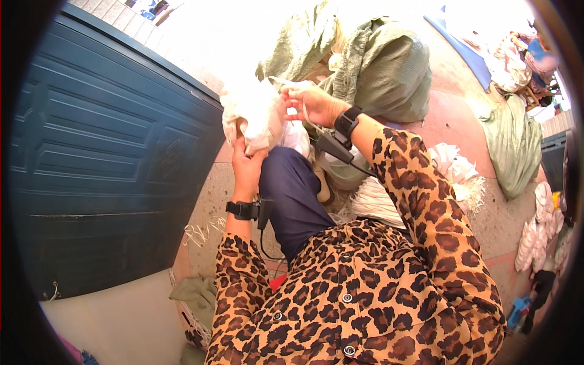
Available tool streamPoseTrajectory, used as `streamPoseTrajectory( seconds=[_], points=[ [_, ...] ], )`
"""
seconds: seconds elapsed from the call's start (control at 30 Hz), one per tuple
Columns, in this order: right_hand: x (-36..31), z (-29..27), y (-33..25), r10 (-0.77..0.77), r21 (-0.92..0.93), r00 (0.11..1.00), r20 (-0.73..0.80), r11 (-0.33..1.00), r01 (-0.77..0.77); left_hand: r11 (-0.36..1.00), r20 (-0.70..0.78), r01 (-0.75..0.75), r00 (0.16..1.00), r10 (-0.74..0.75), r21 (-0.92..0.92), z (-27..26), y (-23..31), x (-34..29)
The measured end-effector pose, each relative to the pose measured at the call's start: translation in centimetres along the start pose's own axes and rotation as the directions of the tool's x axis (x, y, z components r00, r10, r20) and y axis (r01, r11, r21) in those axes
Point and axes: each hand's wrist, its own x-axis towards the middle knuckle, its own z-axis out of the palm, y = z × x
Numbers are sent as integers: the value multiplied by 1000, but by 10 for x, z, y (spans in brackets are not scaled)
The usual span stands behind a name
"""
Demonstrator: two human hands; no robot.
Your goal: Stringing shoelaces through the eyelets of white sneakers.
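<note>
Dark blue panelled door [91, 131] along left side. Speckled grey floor [210, 182] crossed by reddish bands [450, 125]. Strong white glare [219, 30] washes out upper middle; pale tiled surface [139, 25] beyond door, upper left.

white bundle [254, 109]: matt cloth | green sack [395, 73]: wrinkled, plastic-looking | blue door [91, 128]: smooth, faintly glossy

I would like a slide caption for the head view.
Left hand holds a white bundle, right hand a pale strip, beside a blue door.
</note>
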Motion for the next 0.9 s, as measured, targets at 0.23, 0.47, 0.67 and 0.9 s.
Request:
streamPoseTrajectory(
  seconds=[0.23,0.47,0.67,0.9],
  points=[
    [-16,-13,-31,-66,-82,998,19,994,67,972,4,-234,972,234,-15,25,8,-4],
    [-66,-46,-11,-3,-43,999,40,999,4,987,255,-74,966,35,142,27,12,-20],
    [-40,-33,-21,-54,-7,998,35,998,54,983,226,158,965,-135,-89,23,19,-7],
    [-14,-64,11,-26,-83,995,-95,996,18,965,124,157,983,-132,-212,0,45,-19]
  ],
)
